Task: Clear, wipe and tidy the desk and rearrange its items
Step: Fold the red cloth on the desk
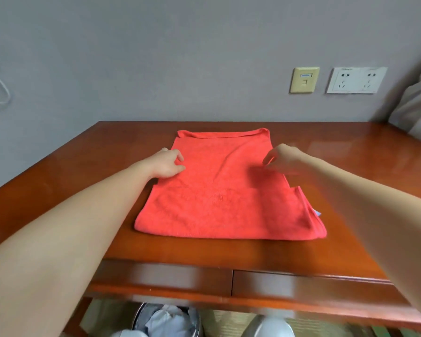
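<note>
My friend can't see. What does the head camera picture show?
A red cloth lies flat on a wooden desk. The left hand touches its left edge; the right hand, blurred, hovers over its right side.
</note>
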The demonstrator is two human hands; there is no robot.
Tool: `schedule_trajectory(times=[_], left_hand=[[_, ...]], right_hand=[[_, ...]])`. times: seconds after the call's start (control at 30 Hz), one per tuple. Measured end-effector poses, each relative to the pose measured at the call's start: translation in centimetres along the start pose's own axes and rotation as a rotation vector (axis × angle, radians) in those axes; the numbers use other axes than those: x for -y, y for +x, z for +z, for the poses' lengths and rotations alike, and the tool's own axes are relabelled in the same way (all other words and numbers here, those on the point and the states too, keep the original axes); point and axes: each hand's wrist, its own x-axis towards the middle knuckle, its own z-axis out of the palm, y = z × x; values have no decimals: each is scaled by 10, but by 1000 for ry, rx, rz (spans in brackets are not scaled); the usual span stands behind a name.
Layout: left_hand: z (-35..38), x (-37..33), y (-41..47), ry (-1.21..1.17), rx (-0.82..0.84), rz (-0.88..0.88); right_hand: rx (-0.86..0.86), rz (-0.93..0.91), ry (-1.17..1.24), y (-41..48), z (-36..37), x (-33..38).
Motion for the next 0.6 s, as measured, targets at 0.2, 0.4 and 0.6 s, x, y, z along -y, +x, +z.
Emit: schedule_trajectory(times=[0.2, 0.4, 0.6], left_hand=[[3, 3, -65, 52, 60, -142], [4, 12, -119, 20, 70, -297], [13, 19, -138, -363, -51, -274]], right_hand=[[2, 54, 9, -60, 9, -7], [-153, 219, -14, -105, 29, -19], [-203, 276, 60, -130, 38, -21]])
